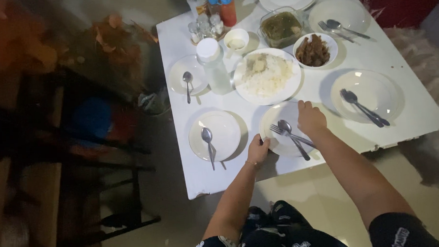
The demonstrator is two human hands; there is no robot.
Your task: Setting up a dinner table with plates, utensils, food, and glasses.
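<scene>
Both arms reach out over the white table [191, 163]. The left hand [257, 150] curls its fingers on the near edge of a white plate [278, 142]. The right hand [311, 118] rests on the plate's far side, fingers bent down, touching it. A fork [277, 131] and spoon [284, 126] lie on this plate. A big plate of rice [267, 76] sits just behind.

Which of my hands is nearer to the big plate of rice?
Right. The right hand rests on the far rim of the near plate, just below the plate of rice. The left hand grips that plate's near-left rim, farther away.
</scene>
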